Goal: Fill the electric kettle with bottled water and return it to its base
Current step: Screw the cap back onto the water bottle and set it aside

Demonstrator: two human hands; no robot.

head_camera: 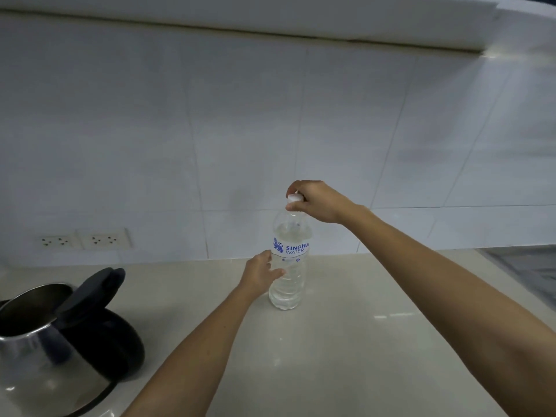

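Note:
A clear water bottle (290, 266) with a white and blue label stands upright on the pale counter, near the back wall. My left hand (261, 272) wraps its lower body from the left. My right hand (316, 200) pinches the white cap (293, 198) on top. The steel electric kettle (39, 350) sits at the lower left with its black lid (93, 293) flipped up and its mouth showing. A thin black rim under the kettle's bottom may be its base; I cannot tell for sure.
The beige countertop (346, 341) stretches from the kettle to the right. Two white wall sockets (87, 239) sit low on the tiled backsplash at the left. A metal sink edge (529, 266) shows at the far right.

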